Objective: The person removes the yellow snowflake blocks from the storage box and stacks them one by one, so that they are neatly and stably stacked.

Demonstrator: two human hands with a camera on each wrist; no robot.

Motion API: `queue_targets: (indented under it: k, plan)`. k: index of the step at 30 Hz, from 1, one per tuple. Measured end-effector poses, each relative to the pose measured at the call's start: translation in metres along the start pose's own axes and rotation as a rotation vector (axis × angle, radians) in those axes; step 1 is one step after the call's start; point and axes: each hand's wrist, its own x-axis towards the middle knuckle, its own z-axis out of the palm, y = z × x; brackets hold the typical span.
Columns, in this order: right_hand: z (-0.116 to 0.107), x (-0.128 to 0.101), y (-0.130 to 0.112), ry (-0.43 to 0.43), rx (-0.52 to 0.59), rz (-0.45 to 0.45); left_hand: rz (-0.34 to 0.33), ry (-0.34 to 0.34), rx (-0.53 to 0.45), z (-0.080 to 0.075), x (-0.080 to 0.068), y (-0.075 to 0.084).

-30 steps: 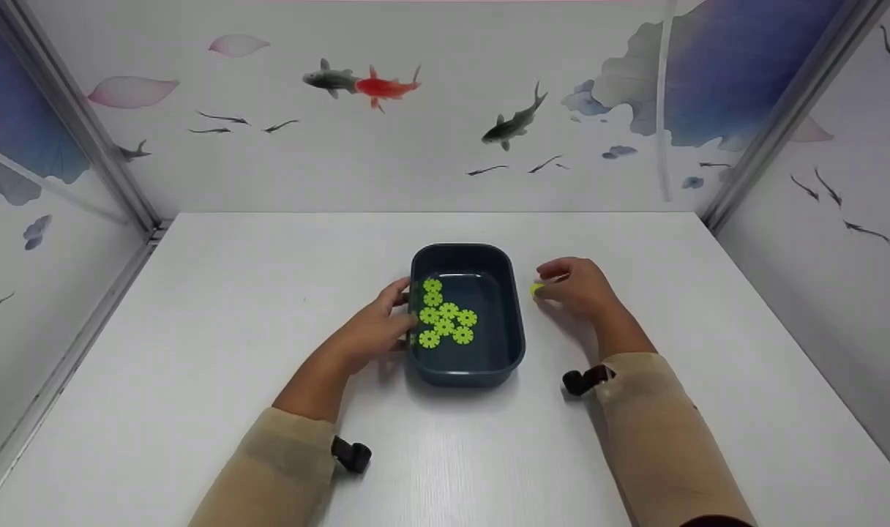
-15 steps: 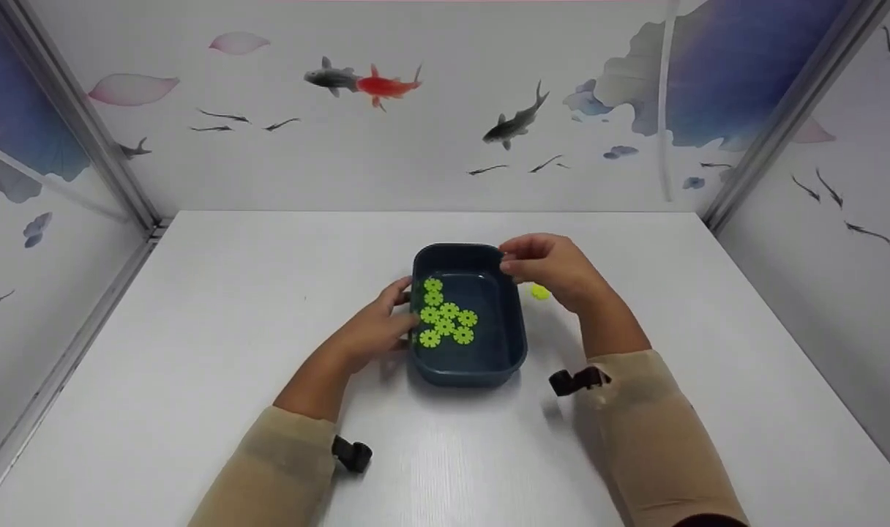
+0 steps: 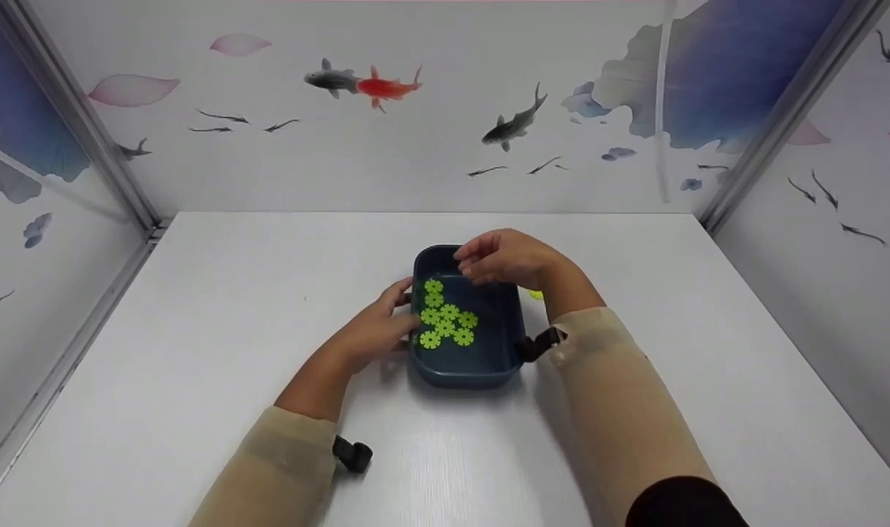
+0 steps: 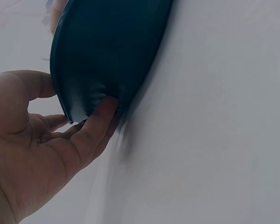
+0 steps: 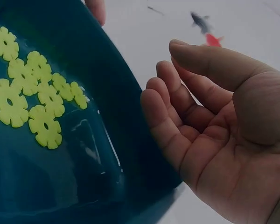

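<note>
A dark blue tub (image 3: 467, 371) stands mid-table with several green flower-shaped discs (image 3: 445, 319) lying flat on its floor. My left hand (image 3: 375, 329) grips the tub's left wall; in the left wrist view the thumb (image 4: 23, 88) lies over the rim and a finger (image 4: 102, 112) presses the outer wall of the tub (image 4: 112, 42). My right hand (image 3: 503, 260) hovers over the tub's far end. Its fingers (image 5: 168, 116) are loosely curled and hold nothing, above the discs (image 5: 32, 93). One green disc (image 3: 536, 295) lies on the table right of the tub.
The white table (image 3: 233, 293) is walled on three sides by panels printed with fish (image 3: 364, 82). Metal posts (image 3: 86, 132) stand in the back corners. Black wrist cameras (image 3: 351, 454) sit on both sleeves.
My right hand left the loose green disc on the table and moved up and left, from beside the tub to above its far end. The left hand stayed on the tub.
</note>
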Motion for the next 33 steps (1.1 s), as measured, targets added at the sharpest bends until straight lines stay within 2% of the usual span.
queue_targets:
  k: [7,14,18,26,33]
  plan:
    - [0.005,0.015,-0.001,-0.071,-0.101,0.085,0.005,-0.009,0.000,0.000,0.001,0.000]
    - [0.016,0.025,0.001,-0.065,-0.347,0.145,0.011,-0.018,-0.007,0.002,0.000,0.001]
    - [0.020,0.030,0.006,-0.048,-0.453,0.151,0.023,-0.029,-0.015,0.002,-0.001,0.002]
    - [0.026,0.034,0.008,-0.103,-0.566,0.146,0.016,-0.021,-0.016,0.001,-0.001,0.002]
    - [0.034,0.035,0.009,-0.118,-0.663,0.133,0.002,-0.019,-0.011,0.000,0.000,-0.001]
